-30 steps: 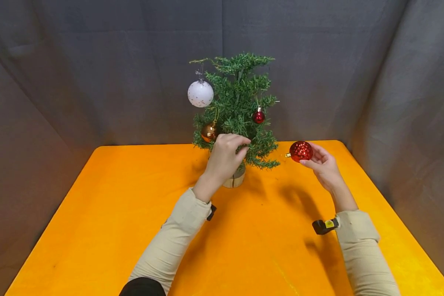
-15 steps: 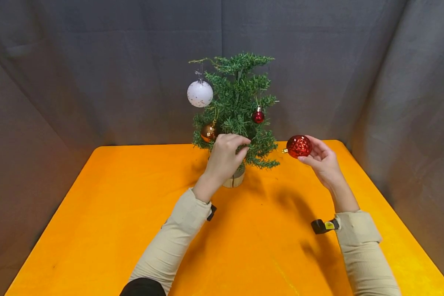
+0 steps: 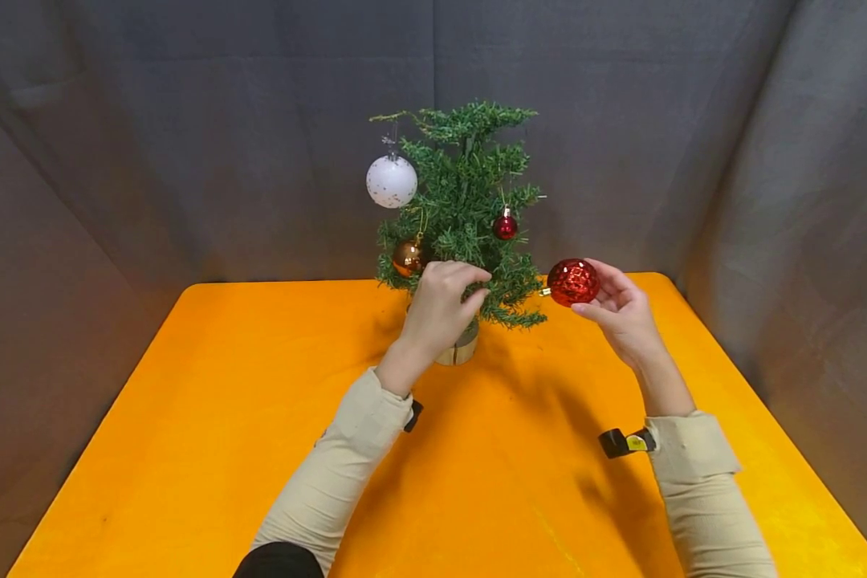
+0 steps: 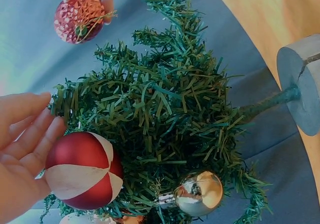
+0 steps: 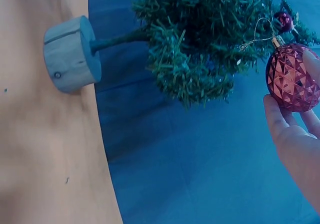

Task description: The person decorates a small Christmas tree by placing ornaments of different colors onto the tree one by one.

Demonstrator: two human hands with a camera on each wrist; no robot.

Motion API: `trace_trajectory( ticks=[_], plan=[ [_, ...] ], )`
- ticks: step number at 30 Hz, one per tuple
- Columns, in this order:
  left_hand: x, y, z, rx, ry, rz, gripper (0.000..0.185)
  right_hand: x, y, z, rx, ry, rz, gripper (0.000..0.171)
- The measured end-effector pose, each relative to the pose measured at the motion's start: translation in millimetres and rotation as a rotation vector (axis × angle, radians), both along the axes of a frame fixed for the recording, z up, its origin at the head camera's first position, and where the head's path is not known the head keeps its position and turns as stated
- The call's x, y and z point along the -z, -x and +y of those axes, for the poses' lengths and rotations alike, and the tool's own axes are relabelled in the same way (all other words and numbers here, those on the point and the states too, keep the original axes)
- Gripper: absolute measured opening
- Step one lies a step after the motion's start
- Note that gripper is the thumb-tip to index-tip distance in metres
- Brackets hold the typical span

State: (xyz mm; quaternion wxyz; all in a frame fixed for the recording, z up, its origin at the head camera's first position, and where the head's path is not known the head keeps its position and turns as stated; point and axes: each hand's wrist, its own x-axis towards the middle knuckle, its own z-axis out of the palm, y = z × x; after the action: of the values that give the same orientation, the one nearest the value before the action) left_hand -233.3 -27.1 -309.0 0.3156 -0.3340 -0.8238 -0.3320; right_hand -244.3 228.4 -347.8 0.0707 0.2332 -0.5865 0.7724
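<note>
A small green tree (image 3: 462, 201) stands on a wooden disc (image 3: 461, 349) at the back of the orange table (image 3: 224, 401). My left hand (image 3: 448, 301) is at a low branch, fingers curled. In the left wrist view its fingers (image 4: 30, 134) cup a red and white ball (image 4: 82, 171) in the foliage. My right hand (image 3: 617, 309) holds a red faceted ball (image 3: 572, 282) by the fingertips just right of the lower branches; its gold cap and thread loop (image 5: 260, 36) point at the tree.
A white ball (image 3: 392, 181), a copper ball (image 3: 408, 257) and a small red ball (image 3: 505, 227) hang on the tree. Grey cloth walls close in the table at the back and sides. Bare orange tabletop lies in front of the tree.
My right hand has carried the red faceted ball up and to the left, closer to the tree's lower right branches. The left hand has stayed where it was.
</note>
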Motion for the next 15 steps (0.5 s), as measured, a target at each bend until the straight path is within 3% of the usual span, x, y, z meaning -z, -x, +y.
trace_trajectory(
  ticks=[15],
  plan=[
    [4.6,-7.7,1.4,-0.046,-0.047,0.052,0.012,-1.6,-0.9,-14.8,-0.025,0.003,0.021,0.050]
  ],
)
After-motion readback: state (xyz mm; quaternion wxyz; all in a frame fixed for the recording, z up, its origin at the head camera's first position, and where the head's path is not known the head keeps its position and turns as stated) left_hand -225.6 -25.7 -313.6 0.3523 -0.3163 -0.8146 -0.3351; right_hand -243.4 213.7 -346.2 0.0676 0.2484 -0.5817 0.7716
